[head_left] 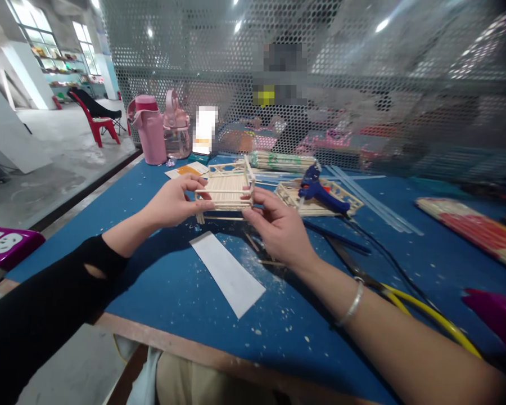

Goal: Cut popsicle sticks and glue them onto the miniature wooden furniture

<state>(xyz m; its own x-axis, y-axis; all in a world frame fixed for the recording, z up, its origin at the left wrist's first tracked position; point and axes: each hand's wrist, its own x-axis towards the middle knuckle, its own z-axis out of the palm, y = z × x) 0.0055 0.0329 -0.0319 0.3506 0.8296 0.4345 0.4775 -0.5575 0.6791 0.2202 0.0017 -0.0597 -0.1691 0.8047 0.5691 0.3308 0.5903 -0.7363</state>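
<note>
A small frame built of thin wooden sticks [227, 190], with a slatted middle and short legs, is held up just over the blue table [152, 281]. My left hand [175, 198] pinches its left side between thumb and fingers. On its right side, near an upright stick, my right hand [278, 222] grips it, thumb below. A white paper strip [230, 275] lies flat on the table in front of the frame. Behind my right hand, a blue glue gun [322, 191] rests on another stick structure [293, 202].
Yellow-handled shears [430, 315] and a black cable lie at the right. Clear glue sticks [375, 202] and bundled sticks [468, 225] are beyond. At the back stand a pink thermos [152, 135], a bottle [177, 132] and a lit phone [205, 129], before a perforated metal screen [219, 73].
</note>
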